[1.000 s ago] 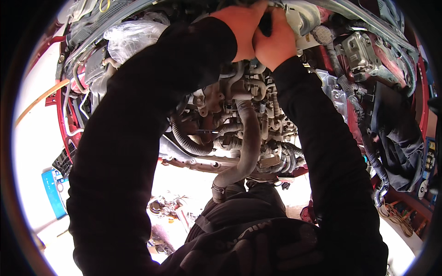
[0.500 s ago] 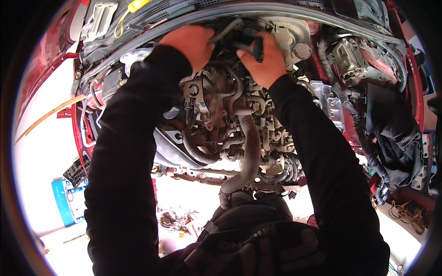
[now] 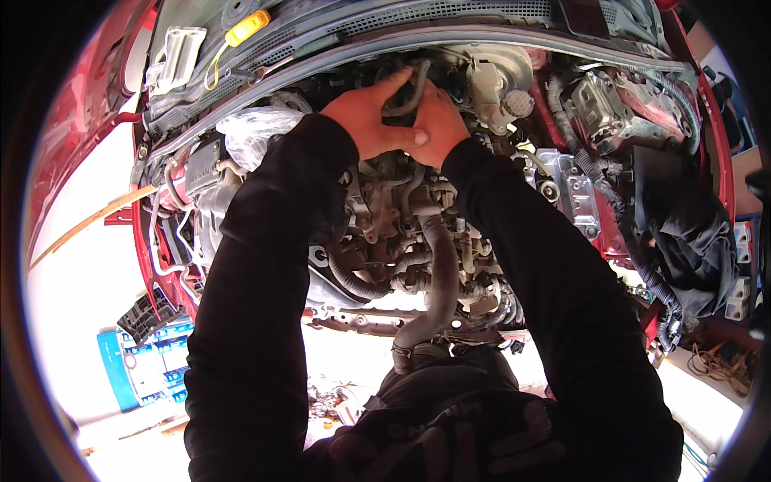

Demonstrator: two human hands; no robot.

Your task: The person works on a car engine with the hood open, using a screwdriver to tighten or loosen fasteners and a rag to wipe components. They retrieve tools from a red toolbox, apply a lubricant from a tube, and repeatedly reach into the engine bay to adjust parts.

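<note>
Your hands meet at the back of the engine bay, right under the cowl (image 3: 482,36), and both are closed on the same thin black hose (image 3: 409,95). Your left hand (image 3: 371,116) grips from the left with fingers curled up over the hose and the thumb stretched across toward the other hand; your right hand (image 3: 438,120) presses against it from the right, fingers wrapped round the hose where it loops upward. The two hands touch each other, thumb against palm. How tightly either clamps the hose cannot be told, since the fingers hide most of it.

Just right of the hose sits a pale metal housing with a round knurled cap (image 3: 518,103). Directly below the hose lies the engine (image 3: 401,209), crowded with brackets and lines, and a thick grey pipe (image 3: 438,273) runs down from it toward your chest. Left of the hose, beyond your left sleeve, a crumpled clear plastic bag (image 3: 257,132) covers a part. Up above the bag, on the cowl, a yellow cap (image 3: 247,28) shows beside a white bracket (image 3: 178,52). Far right of the hose a black cloth (image 3: 683,225) drapes over the red fender. Well below and left of the engine, on the bright floor, stands a blue box (image 3: 136,365).
</note>
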